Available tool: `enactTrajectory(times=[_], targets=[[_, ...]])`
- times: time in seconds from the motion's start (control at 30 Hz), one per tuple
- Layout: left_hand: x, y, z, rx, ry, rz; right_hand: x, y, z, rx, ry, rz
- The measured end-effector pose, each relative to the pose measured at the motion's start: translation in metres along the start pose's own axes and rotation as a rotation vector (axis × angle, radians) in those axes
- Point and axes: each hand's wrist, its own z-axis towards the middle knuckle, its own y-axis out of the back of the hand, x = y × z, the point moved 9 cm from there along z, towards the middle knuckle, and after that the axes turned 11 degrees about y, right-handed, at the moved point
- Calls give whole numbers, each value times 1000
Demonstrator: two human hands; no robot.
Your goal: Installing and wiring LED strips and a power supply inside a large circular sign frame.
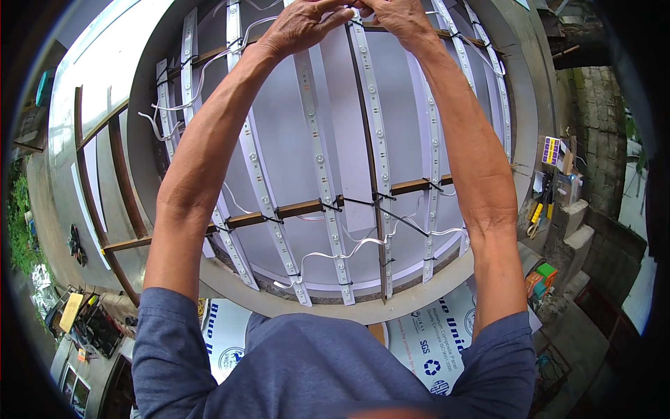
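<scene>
My left hand point(305, 26) and my right hand point(401, 22) meet at the upper edge of the head view, fingers pinched together over the top of a white LED strip point(377, 126). What they pinch is too small and partly cut off to make out. Several such strips run lengthwise inside a large round sign frame point(513, 230). Black cable ties fasten them to brown metal crossbars point(303, 209). Two long cable-tie tails point(405, 219) stick out near the lower crossbar. Loose white wires point(349, 252) trail across the strips' lower ends.
Printed panel sheets point(436, 335) lie under the frame's near side. At right are yellow-handled pliers point(536, 213), a small purple and white box point(551, 150) and an orange and green tool point(541, 278). A brown metal frame point(123, 174) rests at left.
</scene>
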Motion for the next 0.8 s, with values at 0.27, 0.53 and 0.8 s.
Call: enactTrajectory(times=[0.27, 0.53, 0.8], targets=[[16, -13, 1, -138, 23, 325, 5, 2, 9, -97, 244, -346], [20, -26, -6, -234, -118, 345, -17, 46, -3, -242, -112, -5], [39, -19, -22, -210, -81, 354, 67, -2, -21, -173, 281, -90]])
